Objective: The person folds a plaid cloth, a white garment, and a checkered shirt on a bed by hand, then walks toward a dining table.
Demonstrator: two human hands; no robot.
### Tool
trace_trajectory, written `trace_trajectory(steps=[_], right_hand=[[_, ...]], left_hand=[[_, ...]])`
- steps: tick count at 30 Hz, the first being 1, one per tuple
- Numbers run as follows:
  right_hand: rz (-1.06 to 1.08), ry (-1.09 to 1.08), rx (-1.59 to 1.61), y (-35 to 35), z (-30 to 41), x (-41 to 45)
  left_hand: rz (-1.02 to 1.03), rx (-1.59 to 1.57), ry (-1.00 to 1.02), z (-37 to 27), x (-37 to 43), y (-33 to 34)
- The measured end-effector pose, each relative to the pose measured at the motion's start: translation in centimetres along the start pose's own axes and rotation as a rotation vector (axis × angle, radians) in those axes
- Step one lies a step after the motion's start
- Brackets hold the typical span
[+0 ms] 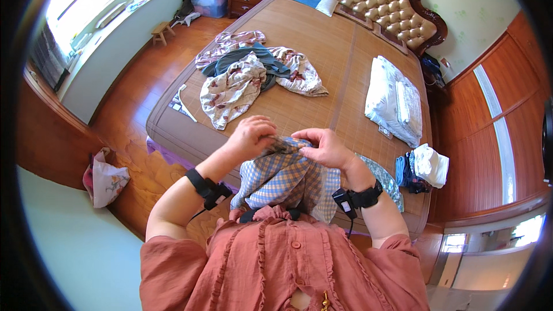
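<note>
A blue, tan and white checked cloth garment [276,181] hangs bunched between my two hands, just in front of my body at the bed's near edge. My left hand [255,134] grips its upper edge at the left, with the fingers curled over it. On the other side my right hand [325,147] pinches the gathered top between thumb and fingers. Beyond them, a floral garment [235,88] and a dark teal garment [248,58] lie crumpled on the bed. A white strip, perhaps a hanger [185,103], rests to their left.
The bed's woven mat [311,73] spreads ahead. Folded white bedding [393,99] lies at the right, with folded clothes [410,168] and a teal patterned cloth [384,181] nearer me. A wooden stool [163,31] and a white bag [108,179] stand on the floor at the left.
</note>
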State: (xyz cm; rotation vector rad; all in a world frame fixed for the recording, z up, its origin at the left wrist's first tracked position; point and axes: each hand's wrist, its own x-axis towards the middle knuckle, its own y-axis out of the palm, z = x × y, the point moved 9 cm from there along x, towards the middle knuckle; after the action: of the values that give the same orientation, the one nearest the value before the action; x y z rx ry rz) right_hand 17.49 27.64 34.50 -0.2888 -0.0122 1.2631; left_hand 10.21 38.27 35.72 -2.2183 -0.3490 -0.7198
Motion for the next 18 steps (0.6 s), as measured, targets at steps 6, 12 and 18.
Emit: trace_trajectory(steps=[6, 12, 18], right_hand=[[-0.341, -0.270, -0.490, -4.1, 4.1, -0.7], [-0.557, -0.093, -0.690, -7.2, 3.9, -0.8], [-0.550, 0.053, -0.597, -10.3, 6.1, -1.6]], left_hand=[[0.040, -0.124, -0.269, 0.7, 3.5, -1.9], [0.113, 0.307, 0.070, -6.6, 10.2, -3.9], [0.159, 0.479, 0.068, -8.3, 13.0, -5.4]])
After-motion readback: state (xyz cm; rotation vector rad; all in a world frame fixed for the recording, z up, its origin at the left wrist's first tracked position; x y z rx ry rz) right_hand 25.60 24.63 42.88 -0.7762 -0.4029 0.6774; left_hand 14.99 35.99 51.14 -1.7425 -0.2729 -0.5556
